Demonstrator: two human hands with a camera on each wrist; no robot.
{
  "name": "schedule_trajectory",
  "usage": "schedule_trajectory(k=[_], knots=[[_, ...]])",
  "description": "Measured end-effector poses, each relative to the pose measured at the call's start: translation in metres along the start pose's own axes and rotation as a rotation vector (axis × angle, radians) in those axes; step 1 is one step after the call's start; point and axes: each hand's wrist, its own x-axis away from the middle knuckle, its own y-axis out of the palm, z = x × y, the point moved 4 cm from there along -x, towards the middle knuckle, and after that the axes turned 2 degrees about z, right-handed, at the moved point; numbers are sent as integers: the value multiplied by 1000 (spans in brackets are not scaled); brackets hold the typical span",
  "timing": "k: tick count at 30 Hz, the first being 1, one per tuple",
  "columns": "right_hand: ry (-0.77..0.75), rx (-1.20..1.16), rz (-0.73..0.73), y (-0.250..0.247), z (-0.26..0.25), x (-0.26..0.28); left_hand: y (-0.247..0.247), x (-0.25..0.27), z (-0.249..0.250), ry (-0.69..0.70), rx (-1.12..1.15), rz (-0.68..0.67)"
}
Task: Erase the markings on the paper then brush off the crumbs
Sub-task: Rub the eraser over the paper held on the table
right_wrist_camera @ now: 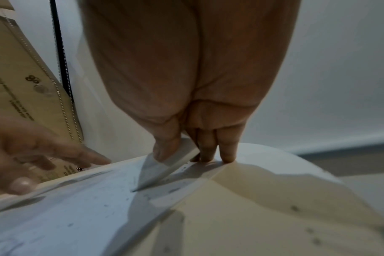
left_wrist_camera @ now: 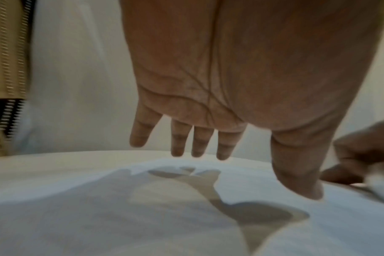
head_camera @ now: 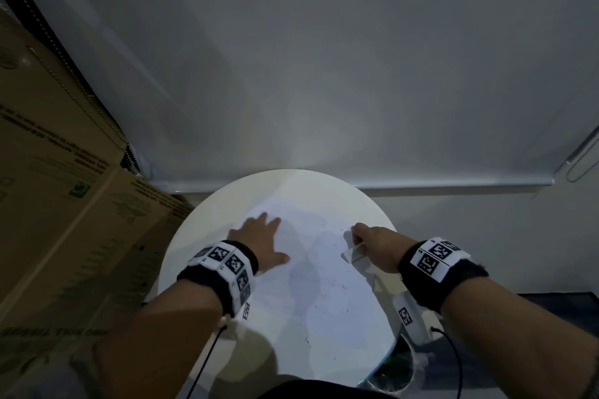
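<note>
Right hand [right_wrist_camera: 193, 97] fills the right wrist view: thumb and fingers pinch a folded white piece [right_wrist_camera: 162, 168], probably tissue or paper, its lower edge touching the sheet. Paper [head_camera: 311, 272] lies flat on the round white table [head_camera: 181, 256], dotted with small dark crumbs [head_camera: 334, 304], mostly on its near-right part. Left hand [head_camera: 259, 243] rests on the sheet's left part, 4 fingers spread straight, thumb tip pressing down. Cardboard boxes [head_camera: 64, 172] stand left of the table.

Matt white paper [head_camera: 311, 272] on a smooth, glossy white table [head_camera: 194, 236]; rough brown cardboard box [head_camera: 64, 204] at left.
</note>
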Motion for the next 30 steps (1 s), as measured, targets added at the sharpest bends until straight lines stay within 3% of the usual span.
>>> schedule_trajectory(k=[3, 10, 15, 24, 26, 28, 30], knots=[[12, -11, 10, 0, -2, -1, 2, -8, -19, -86, 60, 7], [-11, -59, -6, 2, -15, -12, 19, -2, 4, 205, 28, -62], [19, -156, 88, -15, -17, -18, 19, 0, 21, 301, -4, -90], [39, -276, 168, -16, -30, -37, 26, 5, 32, 272, -79, -145], [25, -274, 98, -14, -29, -36, 25, 5, 31, 269, -87, -149], [-10, -281, -59, -8, -31, -30, 25, 5, 31, 266, -85, -150], [-37, -203, -103, -10, -34, -26, 25, 4, 31, 256, -69, -141]])
